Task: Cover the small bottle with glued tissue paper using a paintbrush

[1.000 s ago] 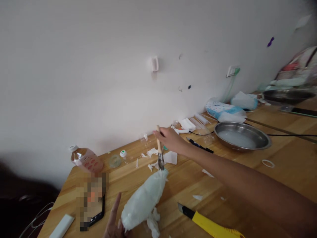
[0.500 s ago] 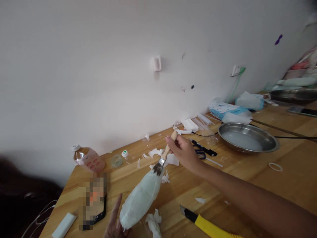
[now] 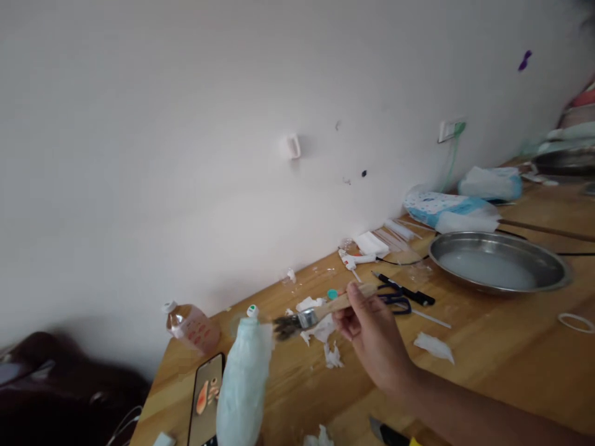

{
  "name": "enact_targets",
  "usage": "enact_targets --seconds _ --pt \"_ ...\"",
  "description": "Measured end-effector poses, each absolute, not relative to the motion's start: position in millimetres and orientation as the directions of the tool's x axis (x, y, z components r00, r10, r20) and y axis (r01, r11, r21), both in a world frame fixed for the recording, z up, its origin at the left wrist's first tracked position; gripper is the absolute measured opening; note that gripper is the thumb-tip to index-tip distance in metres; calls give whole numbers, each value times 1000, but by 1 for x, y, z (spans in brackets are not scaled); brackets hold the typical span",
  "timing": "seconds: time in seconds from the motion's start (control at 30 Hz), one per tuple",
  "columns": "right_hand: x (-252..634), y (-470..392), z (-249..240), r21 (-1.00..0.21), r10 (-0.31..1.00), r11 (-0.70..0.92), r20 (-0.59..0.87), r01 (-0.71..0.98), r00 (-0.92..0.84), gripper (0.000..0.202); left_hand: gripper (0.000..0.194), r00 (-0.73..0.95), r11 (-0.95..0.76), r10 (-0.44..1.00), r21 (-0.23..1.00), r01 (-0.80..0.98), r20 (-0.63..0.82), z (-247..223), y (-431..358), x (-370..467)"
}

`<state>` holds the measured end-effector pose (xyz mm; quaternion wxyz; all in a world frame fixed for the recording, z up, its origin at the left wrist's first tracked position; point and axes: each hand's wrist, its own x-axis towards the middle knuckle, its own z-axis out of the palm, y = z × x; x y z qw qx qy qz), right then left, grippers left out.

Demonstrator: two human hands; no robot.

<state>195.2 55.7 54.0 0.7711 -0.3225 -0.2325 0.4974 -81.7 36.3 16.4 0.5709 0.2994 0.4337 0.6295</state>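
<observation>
My right hand (image 3: 372, 328) is closed around the wooden handle of a brush (image 3: 320, 313), whose dark bristles point left. Just left of the bristles stands a pale green, paper-covered bottle shape (image 3: 244, 384), nearly upright, its lower end cut off by the frame's bottom edge. A loose edge of paper sticks out at its upper right, close to the bristle tips. My left hand does not show.
A steel basin (image 3: 497, 263) with cloudy liquid is at the right. Scissors (image 3: 395, 302), a black pen, torn tissue and a glue gun (image 3: 356, 259) lie mid-table. A phone (image 3: 204, 396) and pink drink bottle (image 3: 193, 328) are left; a cutter (image 3: 390, 433) lies in front.
The paper-covered shape has tipped more upright. My right hand has lowered and turned the brush from steep to nearly level, and the bristles have come off the paper. My left hand has left the view.
</observation>
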Motion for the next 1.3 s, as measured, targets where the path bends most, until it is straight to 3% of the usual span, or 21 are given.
enact_targets --seconds 0.2,0.23,0.53,0.87,1.13,1.3 --pt "160 50 64 -431 953 238 -69 -871 295 41 33 -216 -96 976 840 -534 -26 65 112 -80" --pt "156 50 63 -420 958 227 -63 -879 278 40 24 -225 -108 974 829 -549 -22 71 122 -80" --pt "136 64 42 -538 970 176 -48 -825 238 44 33 -271 -165 962 743 -649 -23 98 185 -78" --pt "135 70 28 -646 971 138 -63 -751 232 49 27 -211 -108 975 682 -723 -69 82 175 -82" --pt "175 61 46 -630 916 273 -62 -727 397 43 27 -202 -113 978 682 -722 -52 91 178 -102" --pt "182 33 66 -620 930 294 10 -728 368 38 30 -195 -124 981 704 -699 -21 90 181 -95"
